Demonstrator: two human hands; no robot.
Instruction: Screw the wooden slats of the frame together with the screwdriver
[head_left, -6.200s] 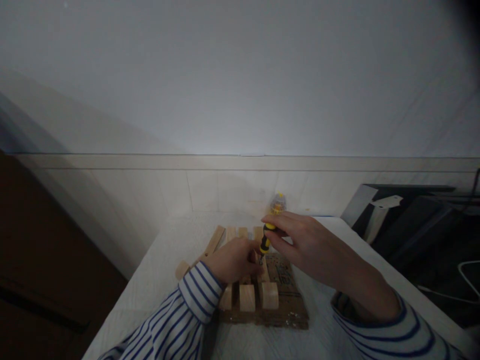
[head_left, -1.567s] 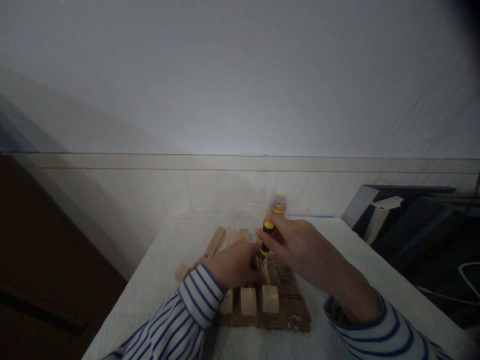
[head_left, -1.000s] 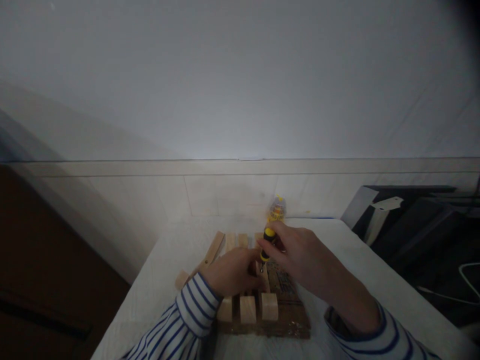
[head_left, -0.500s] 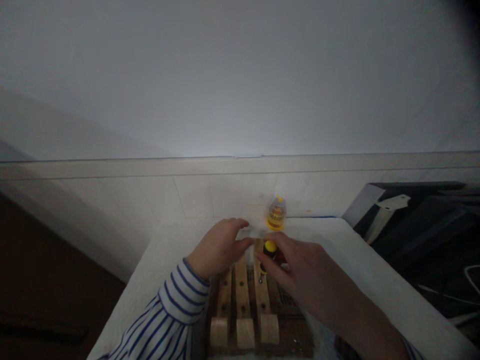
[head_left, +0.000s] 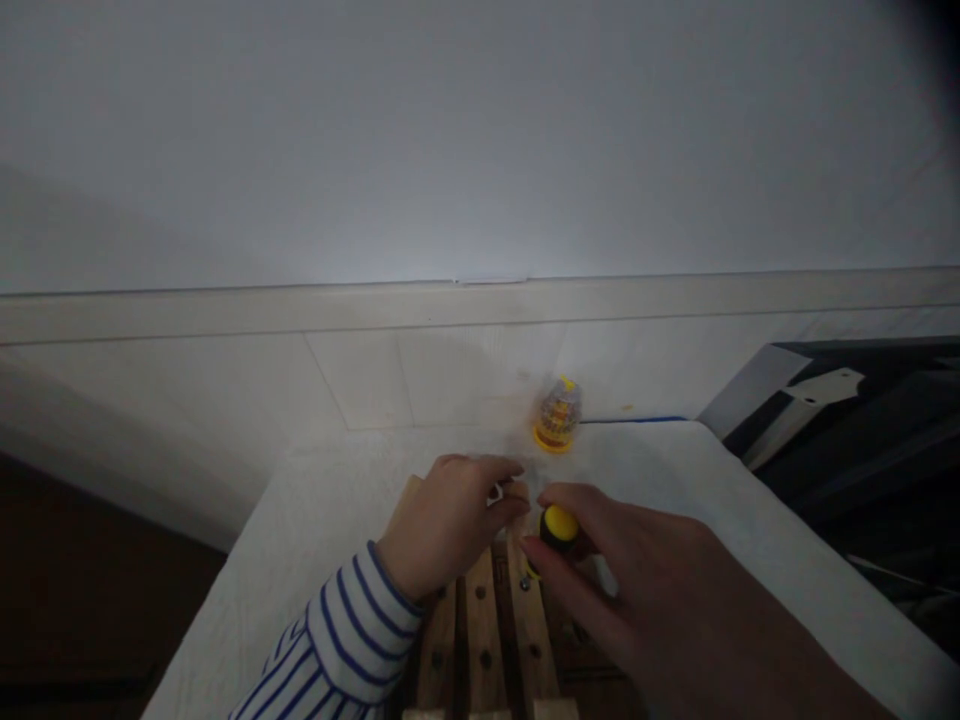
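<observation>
My right hand [head_left: 637, 570] is closed round a short screwdriver [head_left: 560, 525] with a yellow-and-black handle. Its lower end points down at a screw [head_left: 525, 584] in the rightmost wooden slat [head_left: 534, 640]. At the far end of that slat, my left hand [head_left: 454, 515] has its thumb and fingers curled together on the wood. A middle slat [head_left: 484, 630] and a left slat [head_left: 437, 650], with dark holes along them, lie alongside. My left hand and wrist cover part of the left slat.
A clear, yellow-based container [head_left: 557, 415] with printed lettering stands by the wall behind my hands. The slats rest on a white-covered table [head_left: 315, 530]. Dark flat panels and a pale bracket [head_left: 817, 390] lean at the right, beyond the table edge.
The view has shifted, so the slats sit lower in the picture. My left fingers have closed in onto the far end of the right slat. My right hand still grips the screwdriver.
</observation>
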